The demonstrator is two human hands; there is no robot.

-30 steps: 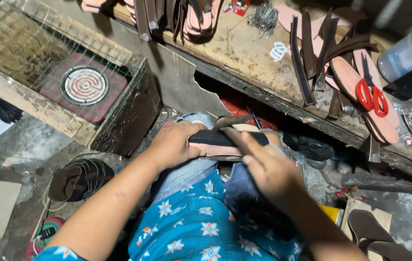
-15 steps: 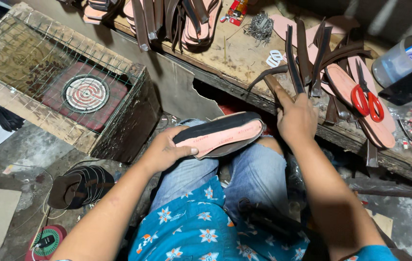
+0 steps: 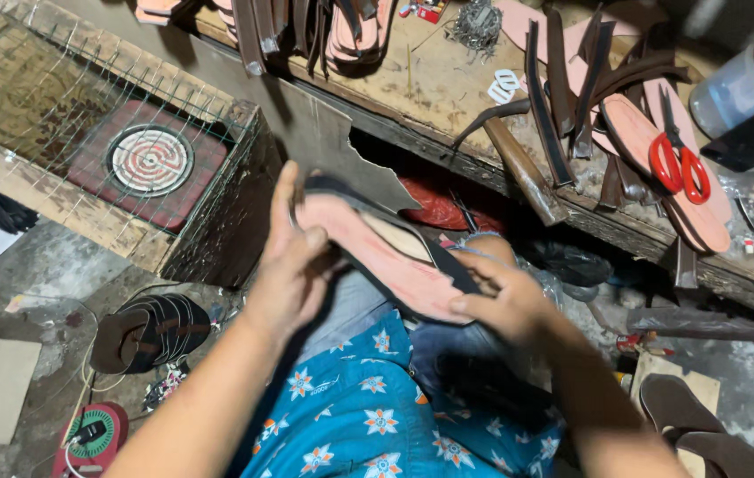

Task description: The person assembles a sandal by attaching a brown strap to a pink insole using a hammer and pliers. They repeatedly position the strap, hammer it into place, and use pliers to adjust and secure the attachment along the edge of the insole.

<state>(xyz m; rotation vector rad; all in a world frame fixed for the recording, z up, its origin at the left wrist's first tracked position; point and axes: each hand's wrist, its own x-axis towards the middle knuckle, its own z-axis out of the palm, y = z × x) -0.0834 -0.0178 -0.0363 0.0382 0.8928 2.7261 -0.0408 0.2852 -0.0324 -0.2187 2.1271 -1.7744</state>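
Plastic bottle (image 3: 749,80) and brown sandals (image 3: 704,429) cut off by frame edges.

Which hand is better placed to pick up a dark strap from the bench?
Probably the right hand. It holds the pink sole at the end nearer the dark straps on the bench. The left hand grips the far end.

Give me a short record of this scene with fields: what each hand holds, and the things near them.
left hand: grips one end of the pink sandal sole
right hand: grips the other end of the same sole
sole position: held over the lap, pink side up
workbench: red scissors, dark straps
left of lap: wire-covered wooden box
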